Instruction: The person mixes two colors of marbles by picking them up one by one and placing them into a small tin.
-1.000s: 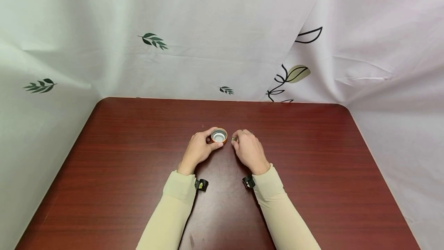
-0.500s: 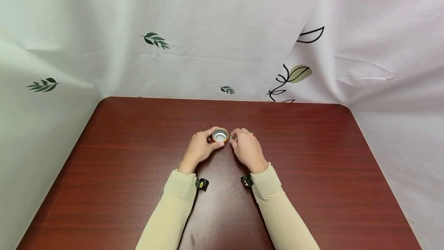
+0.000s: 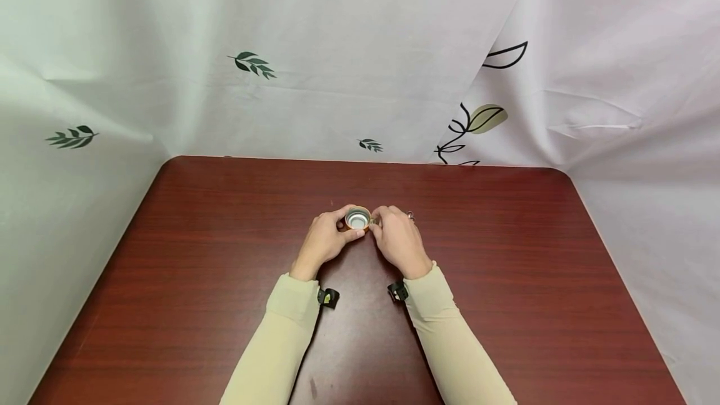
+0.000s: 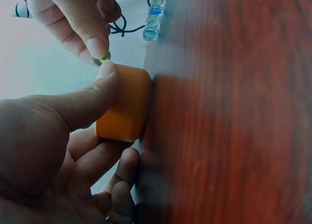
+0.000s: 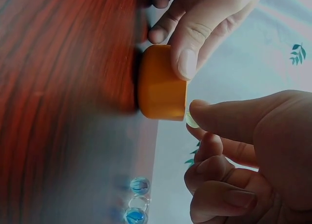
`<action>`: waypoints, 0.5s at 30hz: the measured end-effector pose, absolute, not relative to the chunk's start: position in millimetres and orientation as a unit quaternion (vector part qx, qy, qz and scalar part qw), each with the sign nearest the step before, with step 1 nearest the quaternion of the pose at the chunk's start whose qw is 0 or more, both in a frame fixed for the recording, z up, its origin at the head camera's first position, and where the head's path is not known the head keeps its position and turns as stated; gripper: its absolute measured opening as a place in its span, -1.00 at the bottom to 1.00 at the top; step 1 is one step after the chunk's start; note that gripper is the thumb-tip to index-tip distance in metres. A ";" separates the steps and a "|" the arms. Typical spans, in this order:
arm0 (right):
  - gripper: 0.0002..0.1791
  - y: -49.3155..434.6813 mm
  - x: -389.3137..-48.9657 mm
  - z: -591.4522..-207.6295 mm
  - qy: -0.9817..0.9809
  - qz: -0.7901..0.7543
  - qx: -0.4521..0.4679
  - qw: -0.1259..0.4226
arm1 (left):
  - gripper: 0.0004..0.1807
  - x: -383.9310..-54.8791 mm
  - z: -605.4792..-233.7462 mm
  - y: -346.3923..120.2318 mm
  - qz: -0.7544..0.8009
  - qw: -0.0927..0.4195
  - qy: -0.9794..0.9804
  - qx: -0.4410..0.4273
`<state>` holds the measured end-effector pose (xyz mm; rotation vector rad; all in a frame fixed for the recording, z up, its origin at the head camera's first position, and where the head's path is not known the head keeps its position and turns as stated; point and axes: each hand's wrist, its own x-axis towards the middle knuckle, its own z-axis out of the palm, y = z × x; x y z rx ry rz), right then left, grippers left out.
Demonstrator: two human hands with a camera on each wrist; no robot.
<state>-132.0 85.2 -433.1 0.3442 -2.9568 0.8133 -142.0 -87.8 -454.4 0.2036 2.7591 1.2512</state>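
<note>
A small round orange cup [image 3: 357,219] with a silvery inside stands upright on the table. My left hand [image 3: 323,242] holds it between thumb and fingers from the left side. In the right wrist view, my right hand [image 5: 229,136] pinches a pale green-yellow glass marble [image 5: 191,121] right at the cup's rim, on its right side. The left wrist view shows the same marble [image 4: 104,59] at my right fingertips, close to my left thumb. Whether the marble touches the rim, I cannot tell.
Several clear and blue glass marbles [image 4: 152,22] lie in a row beyond the right hand; in the head view that hand mostly hides them. The reddish-brown wooden table [image 3: 225,224] meets a white leaf-patterned cloth [image 3: 315,111] at its back edge.
My right hand has moved a little left with the marble, closing the gap to the cup. More of the marbles shows beside that hand. The left hand keeps holding the cup.
</note>
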 end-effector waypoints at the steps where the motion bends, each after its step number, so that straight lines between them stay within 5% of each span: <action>1: -0.82 84.9 -132.2 -433.1 -0.958 0.263 0.111 0.028 | -0.52 -142.0 -454.5 -87.8 0.412 0.053 0.907 0.068; 15: -0.83 80.0 -134.0 -432.2 -0.955 0.265 0.126 0.033 | -0.51 -140.3 -453.2 -87.7 0.416 0.055 0.905 0.061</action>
